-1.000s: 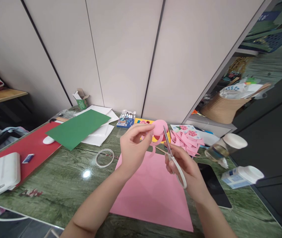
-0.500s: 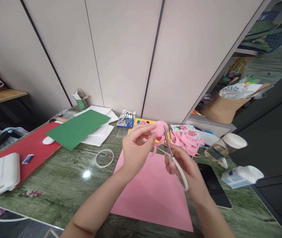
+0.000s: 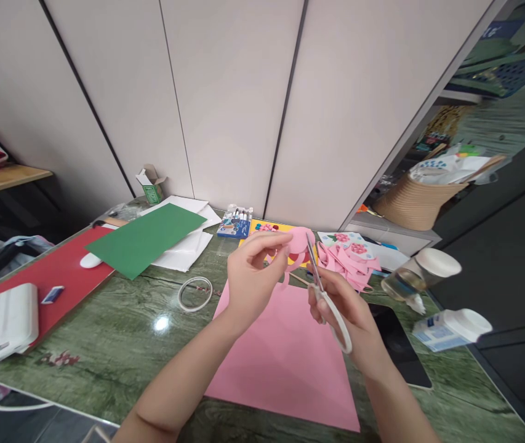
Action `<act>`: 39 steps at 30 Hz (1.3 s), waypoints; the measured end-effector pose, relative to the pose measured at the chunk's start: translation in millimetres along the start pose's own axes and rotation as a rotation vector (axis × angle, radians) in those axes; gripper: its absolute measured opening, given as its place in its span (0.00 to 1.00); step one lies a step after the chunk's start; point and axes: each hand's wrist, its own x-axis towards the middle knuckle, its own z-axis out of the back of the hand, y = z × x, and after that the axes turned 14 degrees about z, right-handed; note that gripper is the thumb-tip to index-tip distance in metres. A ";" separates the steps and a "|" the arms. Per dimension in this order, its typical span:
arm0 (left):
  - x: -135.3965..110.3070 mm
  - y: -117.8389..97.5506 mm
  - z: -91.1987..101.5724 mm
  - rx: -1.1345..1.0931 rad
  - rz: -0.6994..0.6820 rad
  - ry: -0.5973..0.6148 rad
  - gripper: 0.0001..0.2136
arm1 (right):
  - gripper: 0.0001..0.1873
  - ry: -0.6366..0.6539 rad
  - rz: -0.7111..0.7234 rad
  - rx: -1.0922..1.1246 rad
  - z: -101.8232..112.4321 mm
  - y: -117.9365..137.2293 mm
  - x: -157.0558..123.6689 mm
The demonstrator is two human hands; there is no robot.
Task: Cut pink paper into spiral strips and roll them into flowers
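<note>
Between the thumb and fingers of my left hand [image 3: 258, 277] is a rounded piece of pink paper [image 3: 301, 239], held up above the table. A narrow curled pink strip [image 3: 295, 264] hangs below it. My right hand [image 3: 343, 307] grips white-handled scissors [image 3: 320, 289], their blades pointing up at the right edge of the pink piece. Whether the blades are parted is hard to make out. Under both hands lies a large pink sheet [image 3: 280, 363]. Pink paper scraps [image 3: 348, 264] are heaped just beyond the scissors.
Left of my hands are a white tape ring [image 3: 195, 294], a green sheet [image 3: 146, 240] on white papers and a white power bank [image 3: 6, 326]. A marker box [image 3: 235, 221] stands at the back. Rightward lie a dark phone [image 3: 398, 344], a clear bottle [image 3: 421, 277] and a white bottle [image 3: 453, 326].
The pink piece has shifted very slightly in my left hand, beside the scissor blades. Otherwise both hands stay almost where they were.
</note>
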 end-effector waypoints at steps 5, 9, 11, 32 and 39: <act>1.0 -1.2 2.0 -0.001 0.006 -0.023 0.07 | 0.19 0.016 0.013 -0.016 0.1 -1.9 -0.1; 2.6 -2.4 4.2 -0.015 0.004 -0.038 0.08 | 0.19 0.025 0.013 -0.040 0.5 -1.7 0.0; 3.7 -3.1 4.9 -0.016 -0.002 -0.041 0.07 | 0.18 0.030 0.019 -0.057 1.3 -0.6 0.1; -1.0 -0.7 3.3 -0.048 0.120 0.042 0.11 | 0.18 0.031 0.049 -0.012 0.7 2.9 0.3; -2.0 1.0 3.3 -0.009 0.127 0.092 0.10 | 0.18 0.027 0.011 0.010 0.9 2.8 0.5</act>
